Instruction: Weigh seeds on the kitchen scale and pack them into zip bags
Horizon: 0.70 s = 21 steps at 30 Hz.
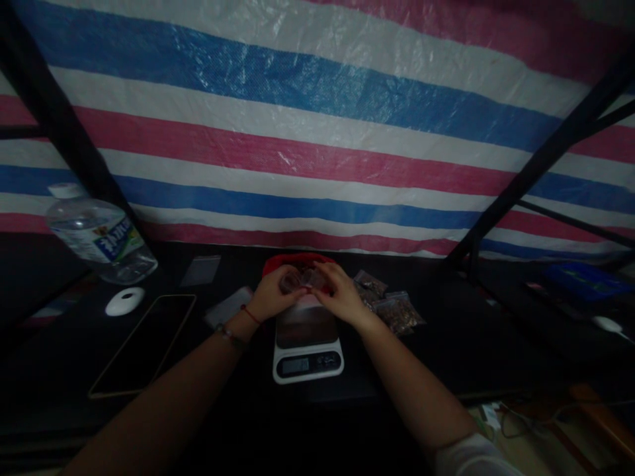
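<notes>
Over the far end of a white kitchen scale (308, 365), my two hands are close together. My left hand (270, 294) is closed around a small clear plastic cup (290, 282). Tilted beside it is another small clear cup (311, 277), gripped by the fingers of my right hand (342, 295). Just behind the hands sits a red bowl (272, 264) with dark contents, partly covered by my fingers. The scale has a dark weighing plate and a lit display too dim to read. Right of my right hand lie several small zip bags (398, 312) filled with brown bits.
Flat clear bags (200, 270) lie on the black table left of the hands. Farther left are a phone (143, 344), a white mouse (125, 301) and a large plastic bottle (102, 238). A striped sheet (297, 119) hangs behind, between dark metal bars (516, 178).
</notes>
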{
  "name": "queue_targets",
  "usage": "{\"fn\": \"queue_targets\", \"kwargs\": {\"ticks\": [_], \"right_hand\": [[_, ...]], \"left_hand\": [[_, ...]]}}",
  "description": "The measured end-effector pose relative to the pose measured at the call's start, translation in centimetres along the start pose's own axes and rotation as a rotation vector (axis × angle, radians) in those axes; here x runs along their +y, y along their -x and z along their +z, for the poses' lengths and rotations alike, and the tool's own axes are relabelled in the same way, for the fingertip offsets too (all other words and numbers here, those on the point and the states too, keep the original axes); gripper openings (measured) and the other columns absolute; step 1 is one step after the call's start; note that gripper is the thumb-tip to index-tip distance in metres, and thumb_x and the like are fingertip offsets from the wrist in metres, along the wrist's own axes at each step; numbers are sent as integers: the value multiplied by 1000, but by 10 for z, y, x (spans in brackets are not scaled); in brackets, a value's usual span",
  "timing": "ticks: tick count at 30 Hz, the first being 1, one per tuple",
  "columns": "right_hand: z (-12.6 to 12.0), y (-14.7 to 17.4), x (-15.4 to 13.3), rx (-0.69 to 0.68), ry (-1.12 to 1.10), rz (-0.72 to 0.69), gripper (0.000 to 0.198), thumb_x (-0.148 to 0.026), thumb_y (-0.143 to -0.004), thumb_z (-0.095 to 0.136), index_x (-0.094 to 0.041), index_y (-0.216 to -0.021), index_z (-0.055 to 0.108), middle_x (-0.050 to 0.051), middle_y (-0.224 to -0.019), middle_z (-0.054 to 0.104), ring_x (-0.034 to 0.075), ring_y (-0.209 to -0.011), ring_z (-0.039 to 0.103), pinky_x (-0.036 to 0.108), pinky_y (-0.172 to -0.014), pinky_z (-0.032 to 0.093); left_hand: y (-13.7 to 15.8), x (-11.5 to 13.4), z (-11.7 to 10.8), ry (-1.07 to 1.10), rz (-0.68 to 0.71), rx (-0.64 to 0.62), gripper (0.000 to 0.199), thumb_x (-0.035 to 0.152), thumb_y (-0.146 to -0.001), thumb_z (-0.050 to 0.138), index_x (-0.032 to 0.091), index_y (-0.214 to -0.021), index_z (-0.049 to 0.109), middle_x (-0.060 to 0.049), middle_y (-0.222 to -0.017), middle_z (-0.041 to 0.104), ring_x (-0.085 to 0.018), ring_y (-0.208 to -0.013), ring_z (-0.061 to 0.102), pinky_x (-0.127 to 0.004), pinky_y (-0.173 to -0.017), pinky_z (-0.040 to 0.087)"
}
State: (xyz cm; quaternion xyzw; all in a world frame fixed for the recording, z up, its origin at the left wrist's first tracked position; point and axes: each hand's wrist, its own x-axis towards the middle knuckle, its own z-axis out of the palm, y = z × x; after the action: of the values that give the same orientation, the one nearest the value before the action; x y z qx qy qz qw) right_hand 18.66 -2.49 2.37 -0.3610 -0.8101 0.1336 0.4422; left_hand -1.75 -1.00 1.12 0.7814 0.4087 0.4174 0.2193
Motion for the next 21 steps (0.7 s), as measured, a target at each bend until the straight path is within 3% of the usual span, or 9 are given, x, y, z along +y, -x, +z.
{"fn": "queue_targets", "kwargs": {"ticks": [2,4,7,9,13,16,19,21], "right_hand": [[0,1,3,-33,-5,14,66,-11,-75,63,-25,-137,45,10,-123,59,22,-115,56,42,-100,45],[1,2,5,-79,-19,8,69,-9,-72,62,-23,-138,44,11,-125,58,22,-115,56,40,-100,44],[3,3,5,-210,-28,4,56,-11,-72,65,-20,-127,55,10,-121,60,21,-113,56,37,-99,44],[5,3,3,-316,3,25,47,-16,-71,70,-19,-117,61,9,-117,62,22,-112,57,38,-98,44],[5,5,2,-436,69,57,55,-25,-62,82,-17,-113,64,10,-114,63,26,-113,54,41,-98,43],[-2,2,7,-368,-10,68,62,-30,-69,78,-20,-126,56,11,-126,58,25,-120,50,42,-102,40],[-6,-13,18,-265,-68,62,34,-24,-88,58,-20,-122,59,9,-122,62,19,-115,55,39,-101,41],[0,-30,26,-296,-24,25,26,-18,-89,52,-17,-111,66,9,-112,66,18,-107,59,36,-98,43]], "left_hand": [[0,-8,-2,36,-25,102,33,45,-72,67,20,-92,58,-3,-85,66,-17,-74,63,-29,-68,51],[-2,-19,-4,72,-51,333,33,44,-74,65,19,-93,56,-2,-84,64,-16,-74,62,-29,-68,51],[-5,-35,-10,102,-106,696,34,44,-76,62,19,-96,53,-2,-83,61,-14,-74,60,-28,-70,50],[-8,-44,-13,117,-134,808,35,44,-74,64,18,-95,53,-1,-80,59,-14,-71,59,-28,-70,50],[-13,-53,-16,171,-161,849,36,41,-70,68,17,-93,55,0,-76,59,-13,-68,59,-28,-68,49],[-13,-57,-15,174,-185,851,34,39,-70,69,17,-93,56,0,-76,60,-13,-69,60,-27,-68,49],[-13,-62,-12,152,-188,851,31,36,-71,68,18,-92,56,1,-75,61,-13,-69,61,-27,-69,50],[-13,-66,-10,147,-183,839,29,36,-72,67,18,-92,56,1,-76,61,-13,-69,61,-27,-69,50]]}}
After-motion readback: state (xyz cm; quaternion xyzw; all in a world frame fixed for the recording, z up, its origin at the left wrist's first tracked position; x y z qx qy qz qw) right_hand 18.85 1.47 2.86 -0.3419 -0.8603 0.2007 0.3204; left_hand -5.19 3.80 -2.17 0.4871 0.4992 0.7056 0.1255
